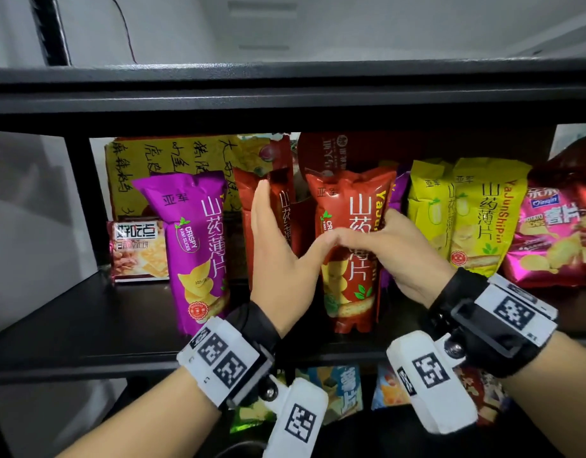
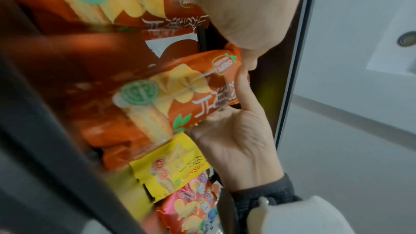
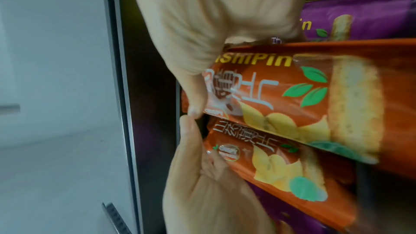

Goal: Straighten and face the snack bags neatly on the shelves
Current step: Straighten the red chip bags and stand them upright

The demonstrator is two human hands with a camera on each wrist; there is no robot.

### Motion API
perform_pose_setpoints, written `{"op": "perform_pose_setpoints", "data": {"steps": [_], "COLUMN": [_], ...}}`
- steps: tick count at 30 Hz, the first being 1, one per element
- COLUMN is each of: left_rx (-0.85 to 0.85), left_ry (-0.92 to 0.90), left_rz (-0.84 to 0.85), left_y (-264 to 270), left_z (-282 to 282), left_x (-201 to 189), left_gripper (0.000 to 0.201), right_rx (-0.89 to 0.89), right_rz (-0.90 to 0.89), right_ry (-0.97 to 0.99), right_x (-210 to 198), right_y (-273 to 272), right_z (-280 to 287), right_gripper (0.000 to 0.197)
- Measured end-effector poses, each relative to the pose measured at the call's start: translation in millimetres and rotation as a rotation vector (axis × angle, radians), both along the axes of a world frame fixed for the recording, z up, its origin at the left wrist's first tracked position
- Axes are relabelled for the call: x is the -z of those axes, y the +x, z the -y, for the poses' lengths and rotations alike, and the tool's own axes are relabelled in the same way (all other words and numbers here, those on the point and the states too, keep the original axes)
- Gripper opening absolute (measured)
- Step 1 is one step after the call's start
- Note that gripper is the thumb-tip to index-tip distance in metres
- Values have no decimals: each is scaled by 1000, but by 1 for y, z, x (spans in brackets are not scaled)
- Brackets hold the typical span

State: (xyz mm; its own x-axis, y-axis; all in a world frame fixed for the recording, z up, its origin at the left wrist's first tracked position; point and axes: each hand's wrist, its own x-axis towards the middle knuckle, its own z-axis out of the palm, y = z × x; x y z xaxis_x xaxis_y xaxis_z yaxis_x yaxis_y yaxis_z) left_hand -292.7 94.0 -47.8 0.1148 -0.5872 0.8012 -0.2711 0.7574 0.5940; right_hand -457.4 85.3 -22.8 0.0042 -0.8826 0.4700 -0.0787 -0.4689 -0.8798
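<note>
Two red yam-crisp bags stand mid-shelf. My right hand (image 1: 384, 249) grips the front red bag (image 1: 354, 292) by its right edge, thumb across its face, and the bag stands upright, face forward. The right wrist view shows that same front red bag (image 3: 315, 95) under my thumb. My left hand (image 1: 278, 242) lies flat, fingers straight up, against the second red bag (image 1: 281, 206) just behind and to the left. Its thumb reaches right and meets my right thumb. A purple bag (image 1: 196, 246) stands left, and two yellow bags (image 1: 476, 219) stand right.
A pink chips bag (image 1: 555, 233) leans at the far right, and a small biscuit pack (image 1: 138, 249) stands far left. A yellow box (image 1: 172, 160) fills the back. The black shelf (image 1: 87, 319) has an upper board (image 1: 285, 94) close overhead. More bags (image 1: 341, 391) sit below.
</note>
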Motion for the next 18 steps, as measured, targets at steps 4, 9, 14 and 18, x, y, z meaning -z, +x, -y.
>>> {"op": "perform_pose_setpoints", "data": {"steps": [4, 9, 14, 18], "left_rx": [218, 501, 550, 571], "left_ry": [135, 407, 406, 401], "left_rz": [-126, -326, -412, -387], "left_y": [-14, -24, -25, -22], "left_z": [7, 22, 25, 28], "left_x": [-25, -49, -45, -43], "left_gripper": [74, 25, 16, 18], "right_rx": [-47, 29, 39, 28], "right_rz": [183, 195, 187, 149], "right_ry": [37, 50, 39, 54], "right_x": [-19, -26, -22, -23], "right_y": [-1, 3, 3, 0], "right_z": [0, 7, 10, 7], "right_gripper": [42, 30, 26, 35]}}
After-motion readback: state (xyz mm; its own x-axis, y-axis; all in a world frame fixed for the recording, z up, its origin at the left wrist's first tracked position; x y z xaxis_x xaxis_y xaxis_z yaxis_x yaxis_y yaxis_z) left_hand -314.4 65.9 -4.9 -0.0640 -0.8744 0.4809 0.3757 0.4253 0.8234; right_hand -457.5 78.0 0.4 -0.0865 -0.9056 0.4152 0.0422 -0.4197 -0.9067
